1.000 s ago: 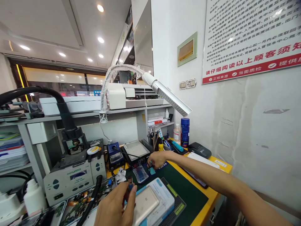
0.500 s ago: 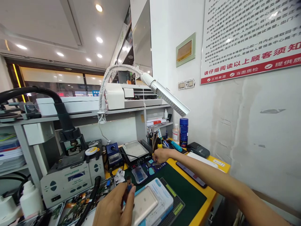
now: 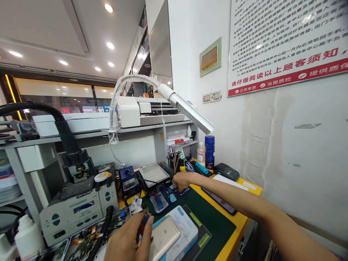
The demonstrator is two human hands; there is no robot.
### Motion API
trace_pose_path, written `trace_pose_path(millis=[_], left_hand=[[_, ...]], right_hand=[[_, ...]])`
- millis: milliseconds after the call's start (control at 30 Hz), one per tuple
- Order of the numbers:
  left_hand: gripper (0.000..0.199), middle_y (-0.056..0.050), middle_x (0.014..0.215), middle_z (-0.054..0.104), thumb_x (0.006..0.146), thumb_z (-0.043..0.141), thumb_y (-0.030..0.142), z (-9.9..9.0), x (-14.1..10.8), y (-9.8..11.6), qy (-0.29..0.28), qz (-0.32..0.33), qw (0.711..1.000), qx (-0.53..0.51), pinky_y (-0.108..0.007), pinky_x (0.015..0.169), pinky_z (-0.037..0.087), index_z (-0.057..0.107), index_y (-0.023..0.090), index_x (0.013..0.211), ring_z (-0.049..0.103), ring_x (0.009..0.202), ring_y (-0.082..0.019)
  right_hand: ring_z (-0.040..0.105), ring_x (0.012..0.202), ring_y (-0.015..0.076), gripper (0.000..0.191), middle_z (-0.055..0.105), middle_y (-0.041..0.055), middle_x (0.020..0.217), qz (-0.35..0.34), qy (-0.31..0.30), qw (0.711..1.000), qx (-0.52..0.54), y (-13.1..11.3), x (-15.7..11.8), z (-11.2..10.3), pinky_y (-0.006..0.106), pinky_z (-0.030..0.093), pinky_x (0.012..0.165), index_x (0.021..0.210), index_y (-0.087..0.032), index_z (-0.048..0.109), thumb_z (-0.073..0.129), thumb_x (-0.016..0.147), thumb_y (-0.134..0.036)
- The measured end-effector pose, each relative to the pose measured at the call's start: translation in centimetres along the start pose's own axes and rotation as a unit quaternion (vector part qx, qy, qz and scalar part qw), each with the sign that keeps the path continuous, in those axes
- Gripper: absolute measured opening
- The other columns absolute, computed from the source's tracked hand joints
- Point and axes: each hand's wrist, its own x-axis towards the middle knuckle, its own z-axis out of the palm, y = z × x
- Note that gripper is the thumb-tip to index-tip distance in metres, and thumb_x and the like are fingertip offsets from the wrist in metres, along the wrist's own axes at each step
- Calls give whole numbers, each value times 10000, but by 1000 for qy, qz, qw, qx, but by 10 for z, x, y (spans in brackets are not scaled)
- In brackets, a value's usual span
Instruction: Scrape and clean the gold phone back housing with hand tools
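My left hand is closed in a pinch at the bottom centre. Between its thumb and fingers is a small piece with a brownish metallic end and a blue part; its kind is unclear. Beside this hand a gold phone lies on a white and blue box. My right hand reaches far forward with curled fingers. It is by the front right corner of a black device with a pale flat top, over a dark blue sheet with light blue patches. Its fingertips are partly hidden, and I cannot make out anything in them.
A green mat covers the yellow bench. At left stand a grey rework station and a tray of circuit boards. A dark phone lies under my right forearm. A lamp hangs above; a blue can stands behind.
The whole view has shifted slightly, so things sit a little further left. My right hand has moved slightly at the black device's corner. My left hand keeps its pinch.
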Motion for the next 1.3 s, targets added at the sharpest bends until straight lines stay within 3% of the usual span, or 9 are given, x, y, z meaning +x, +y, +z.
trace_pose_path(millis=[267,533,800,1300], left_hand=[[283,73,570,578,990,497,430,-3,1,5,-26,-14,999,-21,-189,436,410,518,272,757,574,445,-113],[272,83,577,573,987,516,419,-1,2,2,-17,-16,999,-24,-185,447,416,502,274,757,559,443,-104],[296,72,565,564,988,506,414,-1,0,3,-17,-14,1000,-14,-194,450,414,489,267,731,558,444,-114],[317,86,550,559,994,489,432,-3,4,6,-17,-31,999,-39,-185,431,394,491,269,721,533,420,-97]], right_hand=[[662,949,206,262,669,73,1090,-11,-26,999,21,1,-16,3,389,574,823,1112,-130,658,650,963,-345],[663,924,197,245,671,67,1060,-8,-63,998,29,-3,-17,2,373,578,800,1083,-125,660,645,967,-341],[656,945,203,292,652,81,1126,-6,-45,997,62,4,-17,3,381,577,807,1185,-138,628,638,971,-336],[654,998,219,252,659,81,1138,-12,-62,991,119,8,-20,6,407,569,853,1132,-131,654,651,962,-316]])
